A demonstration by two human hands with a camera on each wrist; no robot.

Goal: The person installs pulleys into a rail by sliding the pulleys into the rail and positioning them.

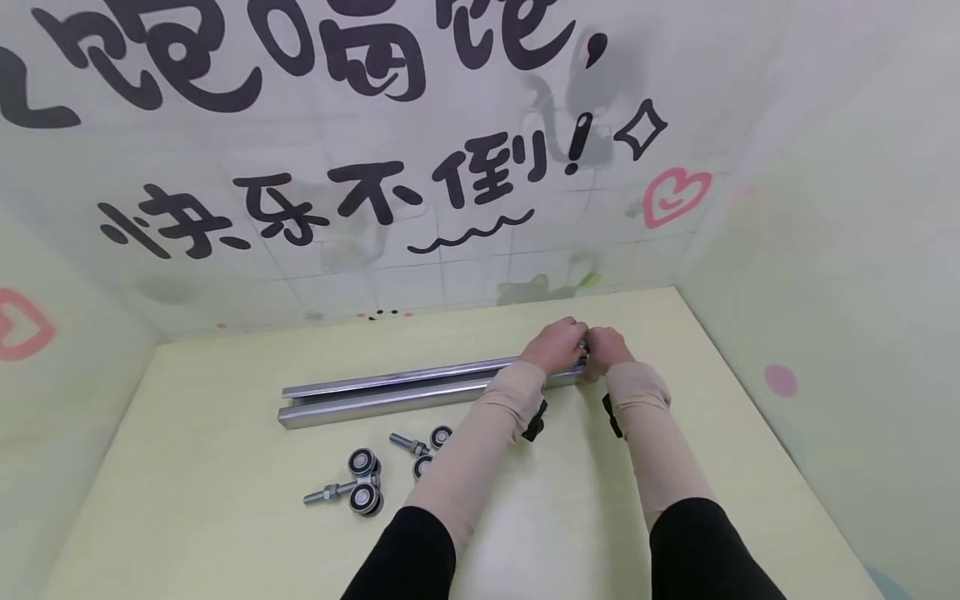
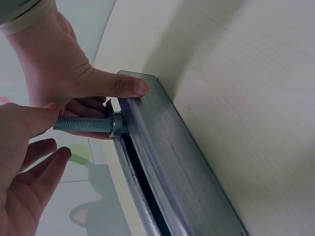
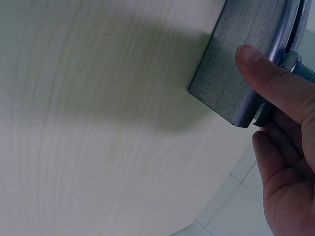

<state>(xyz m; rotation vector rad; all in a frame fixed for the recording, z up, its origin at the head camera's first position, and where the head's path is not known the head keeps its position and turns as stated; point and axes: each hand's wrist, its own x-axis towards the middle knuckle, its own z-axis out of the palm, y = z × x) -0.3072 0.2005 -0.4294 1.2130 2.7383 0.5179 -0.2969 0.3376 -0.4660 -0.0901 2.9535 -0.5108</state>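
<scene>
While the left hand (image 1: pixel 557 344) pinches the bolt (image 2: pixel 84 124), right hand (image 1: pixel 607 348) gripping the rail (image 2: pixel 172 147) — bolt between both hands.

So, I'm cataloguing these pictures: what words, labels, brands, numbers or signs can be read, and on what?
"快乐不倒!" on the back wall, lower line.
"饱喝饱," on the back wall, upper line; tops and first character cut off.
Metal rail: faint marks near one end, too blurred to read.
Roller trolleys: any lettering too small to read.
</scene>
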